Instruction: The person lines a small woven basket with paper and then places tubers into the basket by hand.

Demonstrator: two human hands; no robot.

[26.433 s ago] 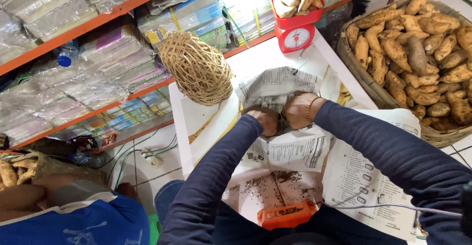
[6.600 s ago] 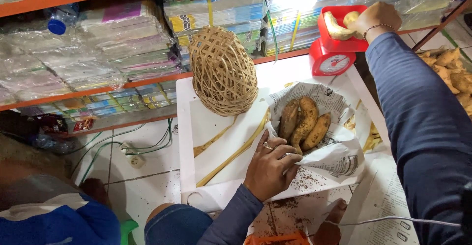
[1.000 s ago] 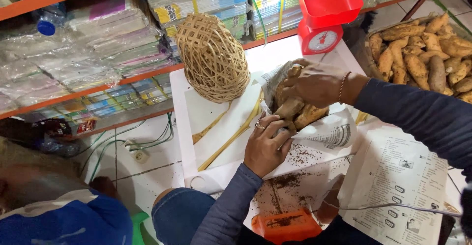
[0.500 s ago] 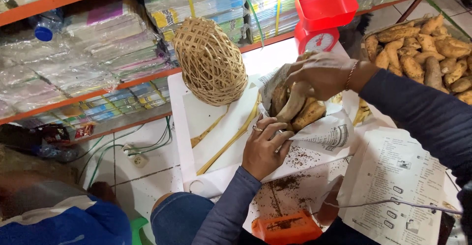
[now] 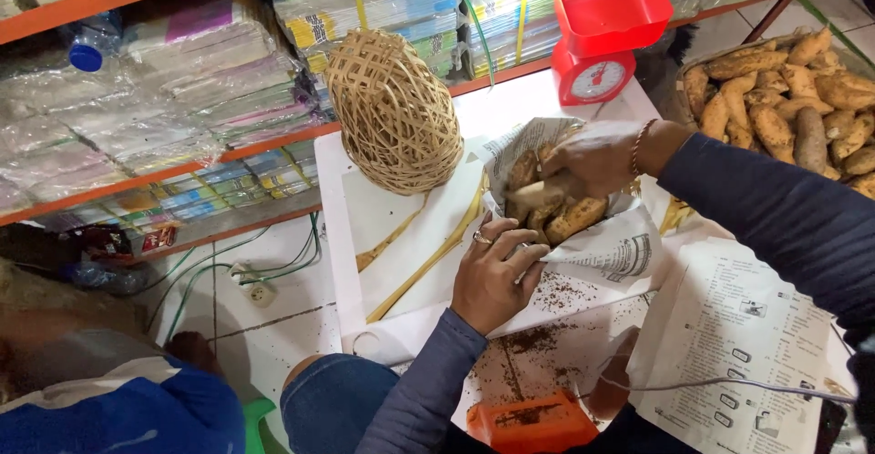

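**Sweet potatoes going into a newspaper wrap**

From the head camera I looked down on a white table [image 5: 401,235]. At the centre lay a sheet of newspaper [image 5: 606,249], cupped open and already holding several brown sweet potatoes [image 5: 574,219]. The right hand [image 5: 592,158] reached in from 3 o'clock, fingers curled around one potato and pressing it down among the others. The left hand [image 5: 492,272], at 6 o'clock of the bundle, pinched the paper's near edge — fingers closed on the fold, holding it up.

At 10 o'clock of the bundle stood a woven basket [image 5: 394,112], mouth down. At 12 o'clock sat a red kitchen scale [image 5: 606,39], its tray empty. At 2 o'clock a large basket [image 5: 693,62] was heaped with more sweet potatoes.

I judged the weighed batch was mostly in the paper — the folding shut was not yet done. Loose soil speckled the table near me.
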